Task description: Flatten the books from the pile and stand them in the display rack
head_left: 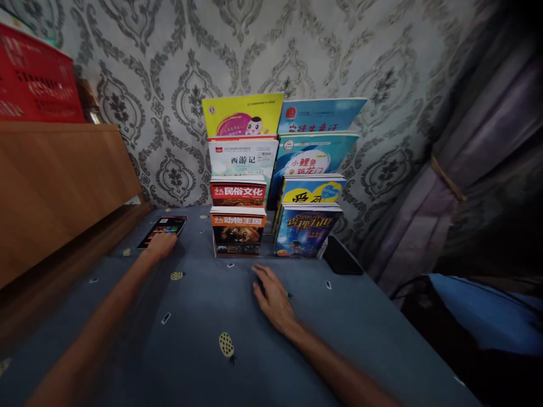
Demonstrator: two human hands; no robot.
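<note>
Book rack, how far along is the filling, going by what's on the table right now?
The book rack looks full: two columns of stepped books stand in it, lion book front left. In hand: the left hand rests on a dark book lying flat beside the rack, while the right hand lies flat on the blue tablecloth. Left: that one loose book.
</note>
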